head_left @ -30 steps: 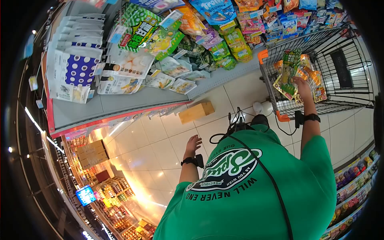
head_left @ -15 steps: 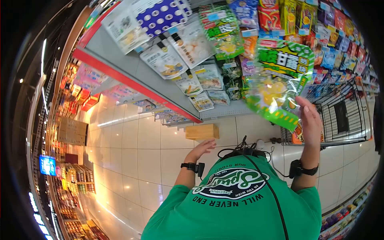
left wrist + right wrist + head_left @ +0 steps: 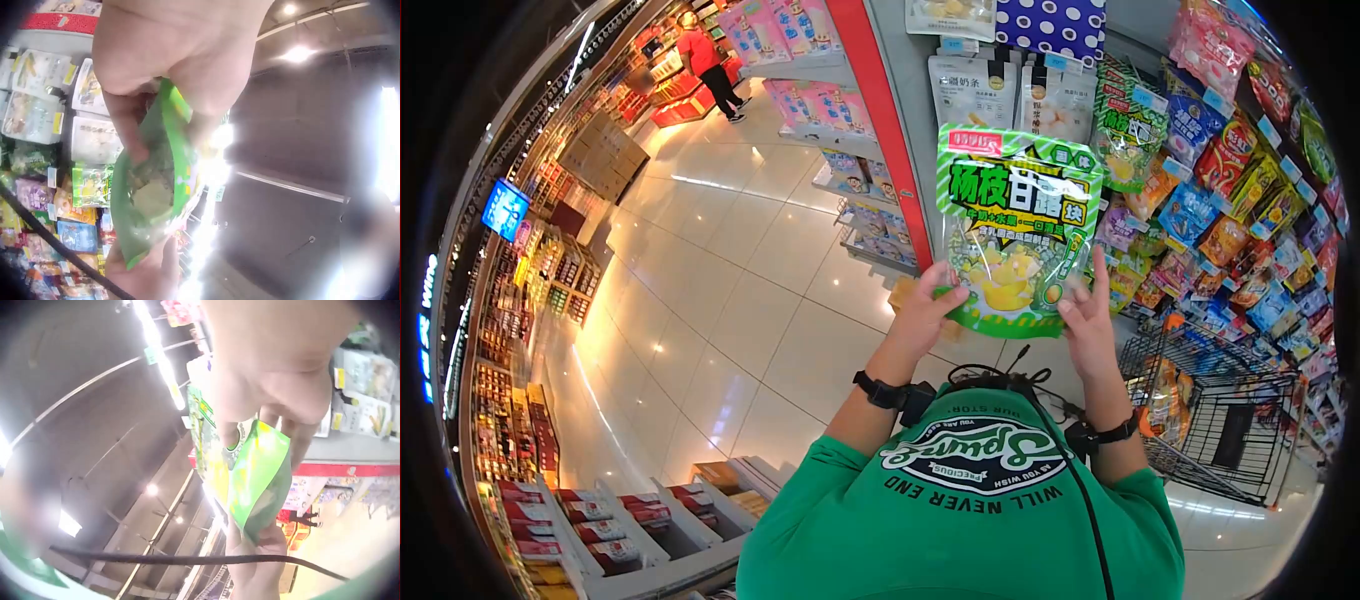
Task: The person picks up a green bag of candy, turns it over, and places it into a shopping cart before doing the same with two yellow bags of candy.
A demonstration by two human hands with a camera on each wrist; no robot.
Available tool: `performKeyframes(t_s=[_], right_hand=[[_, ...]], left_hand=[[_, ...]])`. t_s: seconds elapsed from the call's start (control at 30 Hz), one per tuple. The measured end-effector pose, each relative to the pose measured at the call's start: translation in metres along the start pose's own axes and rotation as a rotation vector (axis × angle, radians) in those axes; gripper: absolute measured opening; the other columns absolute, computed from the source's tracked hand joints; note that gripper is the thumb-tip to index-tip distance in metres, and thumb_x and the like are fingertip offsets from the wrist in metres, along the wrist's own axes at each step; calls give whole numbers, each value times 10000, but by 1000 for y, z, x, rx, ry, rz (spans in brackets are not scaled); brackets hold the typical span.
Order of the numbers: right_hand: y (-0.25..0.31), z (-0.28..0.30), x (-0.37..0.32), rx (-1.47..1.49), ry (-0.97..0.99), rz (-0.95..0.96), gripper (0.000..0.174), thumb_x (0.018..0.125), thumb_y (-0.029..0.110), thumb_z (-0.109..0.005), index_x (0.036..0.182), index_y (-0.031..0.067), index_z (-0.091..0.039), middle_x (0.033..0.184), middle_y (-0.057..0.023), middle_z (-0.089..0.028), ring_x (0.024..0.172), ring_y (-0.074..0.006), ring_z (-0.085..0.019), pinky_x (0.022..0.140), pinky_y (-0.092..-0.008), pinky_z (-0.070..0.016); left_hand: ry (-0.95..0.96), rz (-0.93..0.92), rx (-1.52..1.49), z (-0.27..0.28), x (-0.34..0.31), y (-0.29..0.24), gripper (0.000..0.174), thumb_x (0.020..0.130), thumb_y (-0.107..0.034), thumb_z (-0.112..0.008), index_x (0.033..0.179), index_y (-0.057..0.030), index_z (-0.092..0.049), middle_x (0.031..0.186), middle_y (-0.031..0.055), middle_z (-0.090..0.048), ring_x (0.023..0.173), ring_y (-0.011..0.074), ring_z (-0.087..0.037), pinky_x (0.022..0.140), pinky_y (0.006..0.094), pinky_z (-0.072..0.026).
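Item: one green-edged bag [image 3: 1012, 225], printed front toward the head view, held between two hands before the shelf display [image 3: 916, 90]. Left hand [image 3: 920, 318]: thumb and fingers pinch the lower left edge. Right hand [image 3: 1092, 325]: thumb and fingers pinch the lower right edge, index finger extended alongside. Surroundings: red shelf edge [image 3: 890, 130] beyond the bag's left side; wire cart [image 3: 1235, 437] at lower right, apart from the bag; tiled floor [image 3: 700, 270] stretching away leftward. Gap between bag and shelf: cannot tell.
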State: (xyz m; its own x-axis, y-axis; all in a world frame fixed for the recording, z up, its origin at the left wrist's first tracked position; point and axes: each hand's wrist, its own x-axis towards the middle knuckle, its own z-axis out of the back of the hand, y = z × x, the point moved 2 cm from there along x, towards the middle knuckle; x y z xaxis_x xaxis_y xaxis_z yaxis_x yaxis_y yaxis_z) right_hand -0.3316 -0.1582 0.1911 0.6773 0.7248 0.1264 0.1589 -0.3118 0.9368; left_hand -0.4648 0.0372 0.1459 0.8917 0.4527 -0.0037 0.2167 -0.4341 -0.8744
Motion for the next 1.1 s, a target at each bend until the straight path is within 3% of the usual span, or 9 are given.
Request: performKeyframes(t_s=[0.1,0.17,0.2,0.27,0.4,0.47,0.67,0.8,1.1], right_hand=[[-12,-6,3,121,-3,-126,748,856,120,-572,1426,108,-88,1299,-158,-426,1126,-221,-500,865,-367,-469],[-68,-7,10,383,108,-544,643,856,200,-597,1375,73,-240,1221,-154,-504,1060,-240,-554,768,-347,-519],[-67,-5,12,378,94,-518,643,856,200,-597,1375,73,-240,1221,-154,-504,1060,-240,-554,768,-347,-519],[-68,-9,9,318,322,-688,503,856,260,-603,1271,63,-399,1124,-125,-577,991,-251,-594,718,-343,-532],[-69,-3,6,145,336,-623,430,853,273,-604,1212,79,-466,1061,-96,-611,921,-241,-620,665,-361,-537],[-62,3,4,142,219,-502,426,852,272,-605,1208,84,-466,1081,-82,-598,926,-209,-603,688,-367,-521],[-56,39,-3,161,16,-528,459,854,225,-601,1251,82,-419,1129,-77,-555,971,-191,-552,785,-364,-472],[-55,74,10,164,-3,-514,491,861,226,-593,1269,45,-387,1139,-106,-548,980,-208,-558,781,-369,-481],[-54,165,69,172,-83,-483,492,855,221,-602,1267,60,-386,1146,-85,-548,990,-197,-560,742,-370,-498]], left_hand=[[-48,-49,7,6,-6,-12,360,884,-129,-557,1218,-32,-461,1060,35,-563,958,124,-547,834,259,-447],[-51,-100,124,11,-11,-15,304,900,-137,-534,1172,-6,-506,1009,38,-592,961,123,-549,836,261,-443],[-21,-105,124,10,-10,-15,304,900,-137,-534,1172,-6,-506,1009,38,-592,961,123,-549,836,261,-443],[-110,-83,59,12,-12,-15,300,911,-157,-516,1163,6,-518,997,41,-606,960,119,-548,836,260,-437],[-129,67,-31,17,-8,-6,293,917,-170,-505,1156,-2,-530,1025,42,-603,955,111,-547,851,255,-425],[-87,-57,9,6,4,1,289,910,-176,-523,1143,-7,-536,1019,42,-600,934,102,-549,843,247,-425],[105,-13,226,-15,37,23,245,897,-110,-528,1122,-12,-538,1055,49,-584,948,113,-558,841,264,-450],[59,76,255,-31,67,45,292,885,-119,-552,1153,-7,-523,1047,60,-588,926,115,-554,818,249,-444],[93,185,181,-86,157,74,284,890,-124,-527,1156,-23,-520,1070,55,-586,958,142,-577,821,273,-474]])
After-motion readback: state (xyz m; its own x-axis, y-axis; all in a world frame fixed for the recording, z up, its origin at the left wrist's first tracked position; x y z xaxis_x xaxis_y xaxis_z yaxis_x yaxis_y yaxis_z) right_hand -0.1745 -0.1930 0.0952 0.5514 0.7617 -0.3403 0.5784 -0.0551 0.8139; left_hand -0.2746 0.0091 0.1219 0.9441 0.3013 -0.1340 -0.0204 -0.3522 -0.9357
